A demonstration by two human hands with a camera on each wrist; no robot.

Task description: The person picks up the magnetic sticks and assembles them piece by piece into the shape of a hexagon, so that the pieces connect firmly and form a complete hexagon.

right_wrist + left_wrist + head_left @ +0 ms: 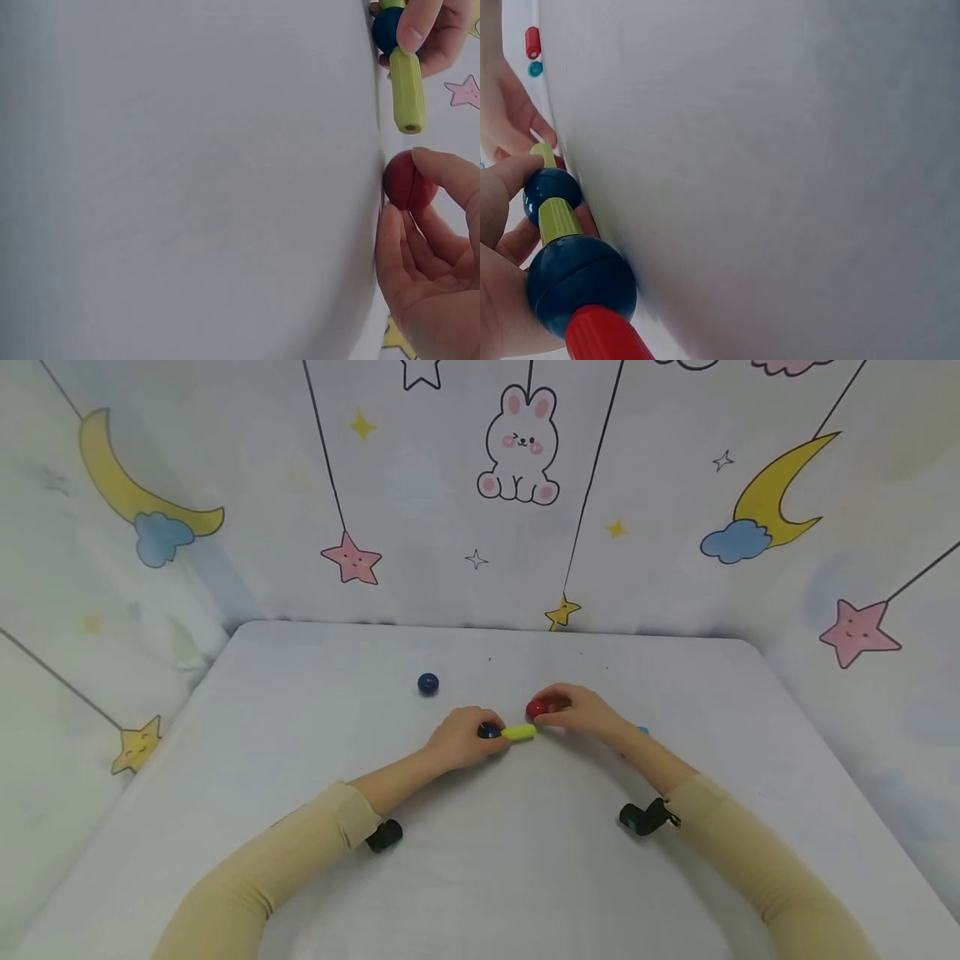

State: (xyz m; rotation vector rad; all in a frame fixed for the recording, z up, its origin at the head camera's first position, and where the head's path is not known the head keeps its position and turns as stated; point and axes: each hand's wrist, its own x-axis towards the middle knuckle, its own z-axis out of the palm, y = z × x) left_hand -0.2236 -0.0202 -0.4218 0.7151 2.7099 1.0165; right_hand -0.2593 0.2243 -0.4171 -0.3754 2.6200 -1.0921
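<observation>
In the head view, my left hand (459, 739) grips a chain of toy balls and rods over the white table. A dark blue ball (489, 731) sits between its fingers, and a yellow-green rod (519, 733) sticks out toward the right. Seen from the left wrist, the chain continues with another yellow-green rod (559, 219), a second blue ball (581, 281) and a red rod (607, 337). My right hand (581, 710) pinches a red ball (536, 709) between thumb and fingers. In the right wrist view, a small gap separates this ball from the rod's free end.
A loose dark blue ball (428, 684) lies farther back on the table (480, 877). A light blue piece (642, 729) shows behind my right forearm. Black wrist devices (386, 835) hang at both sleeves. The left wrist view also has a red rod-shaped piece (532, 43) and a teal piece (535, 69).
</observation>
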